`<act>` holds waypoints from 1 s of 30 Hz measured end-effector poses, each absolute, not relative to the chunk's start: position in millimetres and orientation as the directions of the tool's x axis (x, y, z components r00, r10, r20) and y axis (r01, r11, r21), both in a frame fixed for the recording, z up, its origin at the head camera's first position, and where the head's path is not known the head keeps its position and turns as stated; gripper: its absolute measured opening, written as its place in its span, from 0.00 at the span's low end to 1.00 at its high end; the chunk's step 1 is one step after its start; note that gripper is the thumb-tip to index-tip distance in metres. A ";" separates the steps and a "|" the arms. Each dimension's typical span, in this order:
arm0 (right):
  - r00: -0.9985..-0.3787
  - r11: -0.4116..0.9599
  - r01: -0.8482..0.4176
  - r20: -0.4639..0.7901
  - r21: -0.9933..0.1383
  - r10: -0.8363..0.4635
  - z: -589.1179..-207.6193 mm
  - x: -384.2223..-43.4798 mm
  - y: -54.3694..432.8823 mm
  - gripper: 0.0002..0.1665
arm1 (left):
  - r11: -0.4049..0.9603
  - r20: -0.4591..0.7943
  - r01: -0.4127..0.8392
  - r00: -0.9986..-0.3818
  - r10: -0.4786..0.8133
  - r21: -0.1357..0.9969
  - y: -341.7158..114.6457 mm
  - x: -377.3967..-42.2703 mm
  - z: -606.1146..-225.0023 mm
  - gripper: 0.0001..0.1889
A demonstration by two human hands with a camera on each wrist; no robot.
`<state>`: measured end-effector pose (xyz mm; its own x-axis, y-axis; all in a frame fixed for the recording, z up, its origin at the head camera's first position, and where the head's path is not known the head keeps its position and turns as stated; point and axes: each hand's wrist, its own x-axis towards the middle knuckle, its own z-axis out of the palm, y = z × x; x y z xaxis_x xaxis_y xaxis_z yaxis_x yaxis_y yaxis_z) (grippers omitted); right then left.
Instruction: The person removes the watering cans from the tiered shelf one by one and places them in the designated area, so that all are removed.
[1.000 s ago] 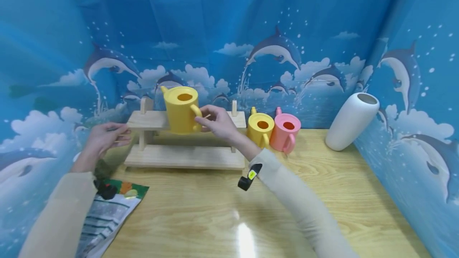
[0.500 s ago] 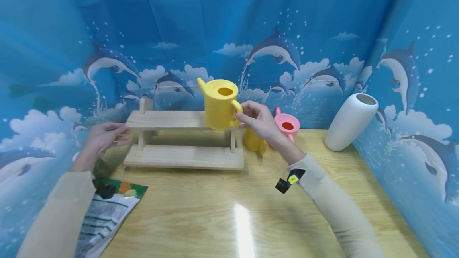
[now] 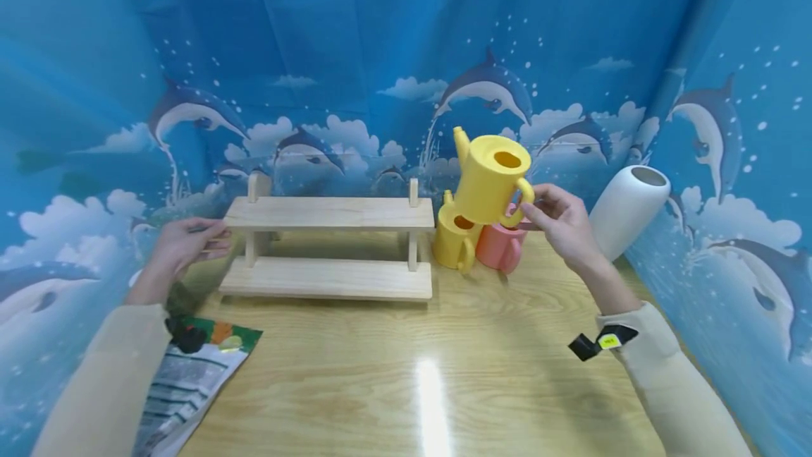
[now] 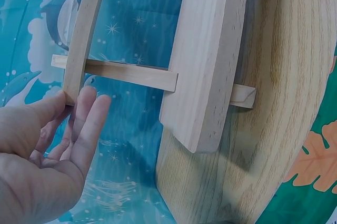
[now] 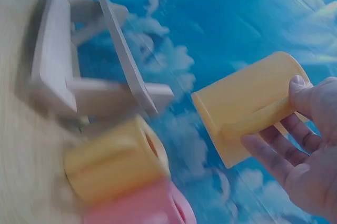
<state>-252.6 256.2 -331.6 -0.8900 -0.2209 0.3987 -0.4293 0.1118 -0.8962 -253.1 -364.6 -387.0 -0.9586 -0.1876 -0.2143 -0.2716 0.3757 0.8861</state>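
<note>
My right hand (image 3: pixel 567 224) grips a yellow watering can (image 3: pixel 490 178) by its handle, holding it in the air with the spout pointing up and away to the left. In the right wrist view the raised can (image 5: pixel 247 105) has fingers and thumb around its handle. Below it in the head view, a second yellow watering can (image 3: pixel 452 242) and a pink watering can (image 3: pixel 496 248) stand side by side on the table. My left hand (image 3: pixel 184 249) is at the left end of a two-tier wooden shelf (image 3: pixel 330 212). The left wrist view shows thumb and fingers pinching the upper board's end (image 4: pixel 73 79).
A white vase (image 3: pixel 624 214) leans at the right, behind my right hand. A printed sheet (image 3: pixel 197 379) with a green edge lies at the front left of the wooden table (image 3: pixel 355 372). Blue dolphin curtains (image 3: pixel 380 55) enclose the back and sides.
The raised yellow watering can has moved right with my right hand, from over the upper shelf board to above the two standing cans, and is tilted more. My left hand stays at the shelf end.
</note>
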 end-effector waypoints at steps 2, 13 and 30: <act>-0.891 0.088 -0.432 0.410 -0.898 -0.193 -332.4 -248.3 273.2 0.08 | 0.372 -0.215 -0.271 -0.959 -0.187 0.888 -364.6 -253.1 -387.5 0.31; -0.922 0.050 -0.385 0.386 -0.922 0.012 -353.6 -234.2 349.1 0.08 | 0.380 -0.210 -0.263 -0.962 -0.176 0.887 -364.8 -251.3 -386.5 0.32; -0.980 0.217 -0.151 0.175 -0.964 0.094 -427.4 -244.8 389.0 0.11 | 0.373 -0.216 -0.275 -0.957 -0.193 0.886 -367.8 -254.7 -390.3 0.32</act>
<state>-244.8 389.0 -427.4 -0.9801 0.0937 0.1749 -0.1514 0.2169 -0.9644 -254.7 -367.8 -390.3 -0.9573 -0.1927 -0.2157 -0.2748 0.3733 0.8861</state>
